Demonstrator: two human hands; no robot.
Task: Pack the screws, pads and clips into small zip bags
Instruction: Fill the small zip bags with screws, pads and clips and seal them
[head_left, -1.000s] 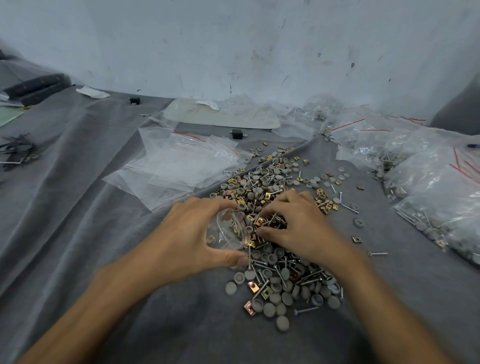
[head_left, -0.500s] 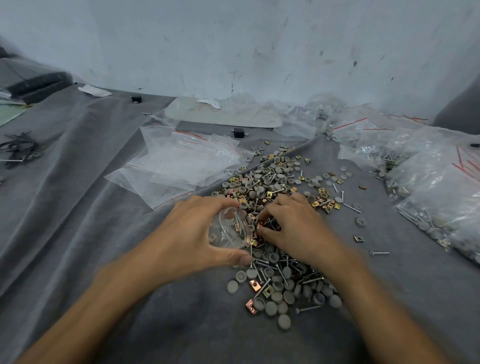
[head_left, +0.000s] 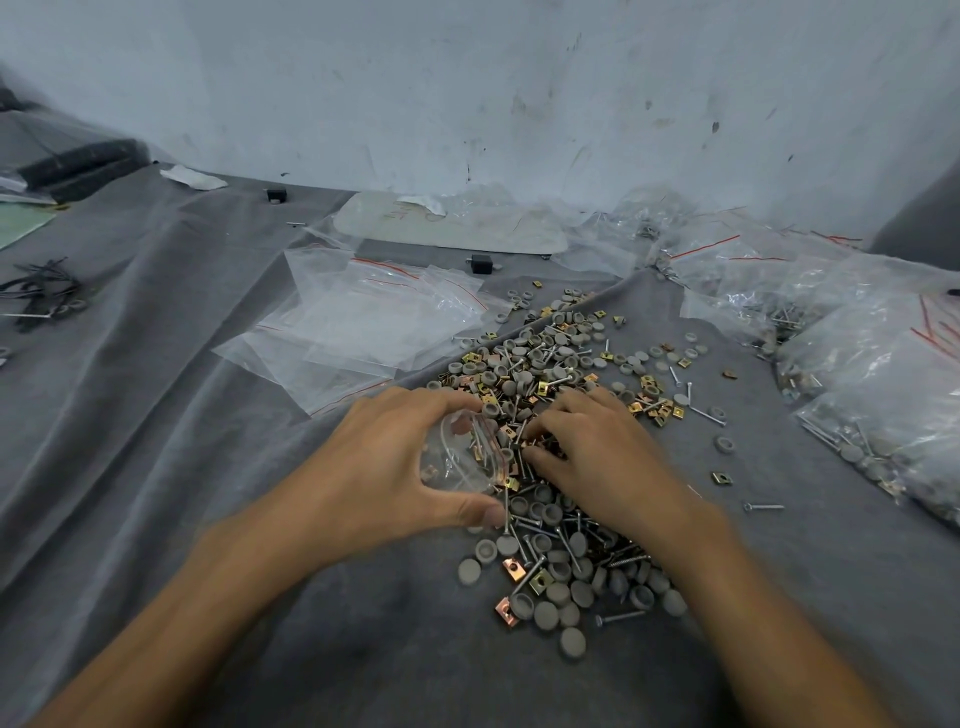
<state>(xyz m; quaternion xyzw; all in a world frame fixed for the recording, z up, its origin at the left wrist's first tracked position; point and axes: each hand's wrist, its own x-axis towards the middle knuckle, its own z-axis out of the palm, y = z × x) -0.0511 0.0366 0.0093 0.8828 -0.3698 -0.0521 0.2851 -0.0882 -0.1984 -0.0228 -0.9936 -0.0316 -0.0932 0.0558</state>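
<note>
A loose pile of grey round pads, brass clips and long screws (head_left: 550, 374) spreads across the grey cloth. My left hand (head_left: 384, 467) grips a small clear zip bag (head_left: 462, 457) at the pile's left edge, its mouth turned toward the pile, with a few screws and a clip inside. My right hand (head_left: 597, 457) lies on the pile just right of the bag mouth, fingers curled, pinching small parts at the opening. What exactly sits between its fingertips is hidden.
A stack of empty zip bags (head_left: 363, 327) lies behind my left hand. Several filled bags (head_left: 883, 374) are heaped along the right. Stray screws (head_left: 763, 506) and clips dot the cloth. Black ties (head_left: 41, 291) lie far left. A wall stands behind.
Both hands stay at the bag mouth. My right fingers have shifted slightly on the pile; the bag stays in my left hand.
</note>
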